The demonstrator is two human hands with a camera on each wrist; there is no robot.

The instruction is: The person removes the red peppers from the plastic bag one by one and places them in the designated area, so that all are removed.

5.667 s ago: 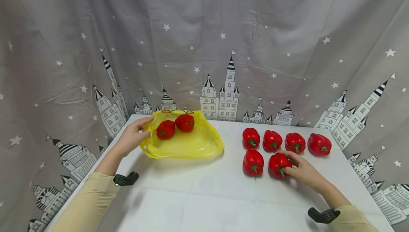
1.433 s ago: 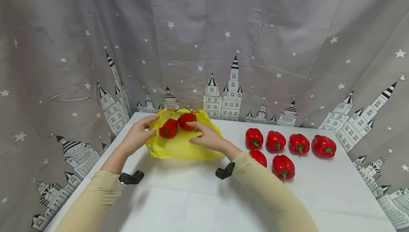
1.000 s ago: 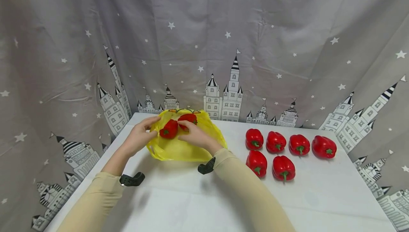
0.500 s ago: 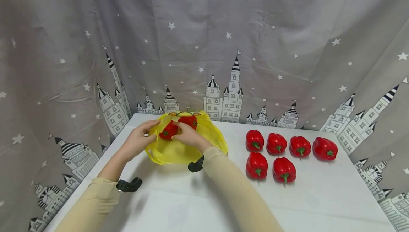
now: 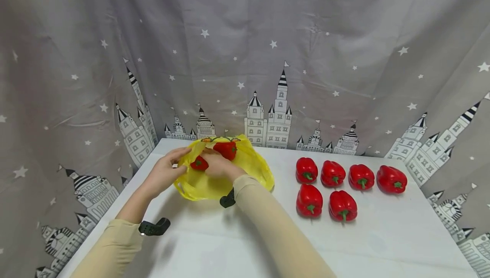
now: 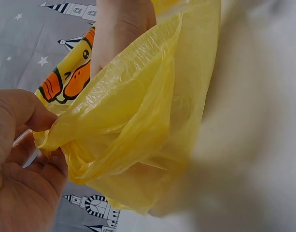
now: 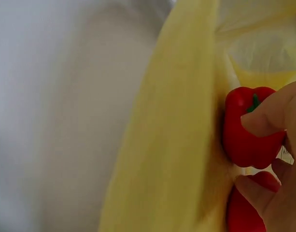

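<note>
My left hand (image 5: 166, 171) pinches the left edge of a yellow plastic bag (image 6: 133, 101), keeping its mouth spread. The bag lies on its side with a printed cartoon on its back edge. My right hand (image 5: 218, 165) reaches inside, thumb and fingers round a red bell pepper (image 7: 251, 130) with a green stem. In the head view that pepper (image 5: 199, 164) is partly covered by the hand. A second bell pepper (image 5: 227, 150) lies behind it in the bag, close to the knuckles. In the right wrist view a finger overlaps the other pepper (image 7: 246, 215).
Several red bell peppers stand right of the bag on the white table (image 5: 191, 248): a back row ending in a larger pepper (image 5: 391, 179), and two in front, a left one (image 5: 309, 200) and a right one (image 5: 343, 206). A grey castle-print curtain (image 5: 229, 35) hangs behind.
My right hand has left the front-right pepper on the table, crossed left into the bag and closed round the left pepper there. My left hand stays at the bag's edge.
</note>
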